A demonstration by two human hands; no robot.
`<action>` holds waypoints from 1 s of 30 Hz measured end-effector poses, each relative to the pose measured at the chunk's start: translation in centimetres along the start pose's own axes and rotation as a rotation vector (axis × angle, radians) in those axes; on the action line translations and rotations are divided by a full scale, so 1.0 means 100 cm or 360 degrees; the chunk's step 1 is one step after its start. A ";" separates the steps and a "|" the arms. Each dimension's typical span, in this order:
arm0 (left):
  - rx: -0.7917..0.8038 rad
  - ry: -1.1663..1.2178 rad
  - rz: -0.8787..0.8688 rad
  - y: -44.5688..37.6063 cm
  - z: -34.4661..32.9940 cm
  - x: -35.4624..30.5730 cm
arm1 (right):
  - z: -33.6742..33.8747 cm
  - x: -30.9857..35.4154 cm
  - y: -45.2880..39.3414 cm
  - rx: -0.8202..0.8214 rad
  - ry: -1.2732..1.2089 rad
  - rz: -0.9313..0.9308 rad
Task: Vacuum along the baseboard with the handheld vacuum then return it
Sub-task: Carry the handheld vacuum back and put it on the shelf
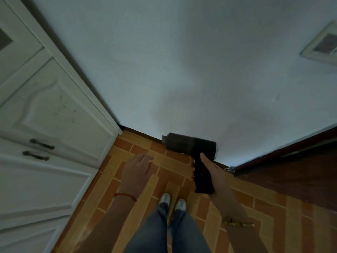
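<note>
A black handheld vacuum (191,145) hangs low by the foot of the white wall, its nozzle pointing left along the dark baseboard (142,133). My right hand (211,170) grips the vacuum's handle, thumb up along the grip. My left hand (138,168) hovers over the floor to the left of the vacuum, fingers relaxed and holding nothing. A red string circles the left wrist; a gold bracelet sits on the right wrist.
White cabinet doors (54,114) with dark handles (42,144) fill the left side. The floor (113,190) has orange brick-pattern tiles. A dark wooden door (291,172) stands at the right. My feet in white shoes (173,202) stand below the hands.
</note>
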State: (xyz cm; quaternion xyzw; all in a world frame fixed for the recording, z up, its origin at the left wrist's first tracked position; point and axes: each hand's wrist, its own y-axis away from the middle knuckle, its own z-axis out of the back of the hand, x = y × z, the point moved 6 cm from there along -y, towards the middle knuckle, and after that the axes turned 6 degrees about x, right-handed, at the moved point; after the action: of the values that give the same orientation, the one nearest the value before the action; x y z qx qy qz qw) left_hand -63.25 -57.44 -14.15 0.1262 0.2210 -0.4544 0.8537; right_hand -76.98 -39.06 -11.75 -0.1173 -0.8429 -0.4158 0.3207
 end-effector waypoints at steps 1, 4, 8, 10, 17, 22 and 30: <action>-0.0027 0.0010 0.0043 0.009 0.005 0.000 | -0.002 0.000 0.005 0.0005 0.0033 -0.0001; -0.0136 0.0060 0.0093 0.037 0.015 -0.001 | -0.006 -0.005 0.015 0.0042 0.0108 -0.0018; -0.0229 0.0036 0.0151 0.068 0.020 0.006 | -0.012 -0.019 0.015 0.0140 0.0268 -0.0114; -0.0257 0.0055 0.0228 0.082 0.023 0.015 | -0.021 -0.028 0.012 0.0215 0.0361 -0.0146; -0.0501 0.0075 0.0577 0.153 0.063 0.050 | -0.088 -0.063 0.013 0.0477 0.0511 -0.0252; -0.0682 -0.0007 0.0819 0.228 0.095 0.081 | -0.162 -0.105 0.026 0.0753 0.0652 -0.0403; -0.0841 -0.0126 0.1156 0.390 0.144 0.158 | -0.281 -0.232 0.092 0.1084 0.0759 -0.0505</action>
State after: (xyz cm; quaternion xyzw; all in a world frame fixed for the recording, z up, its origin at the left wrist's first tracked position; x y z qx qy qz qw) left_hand -19.29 -53.17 -8.84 -0.0442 0.2381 -0.0576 0.9685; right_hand -42.47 -53.57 -8.22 0.2249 -0.8419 -0.1739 0.4587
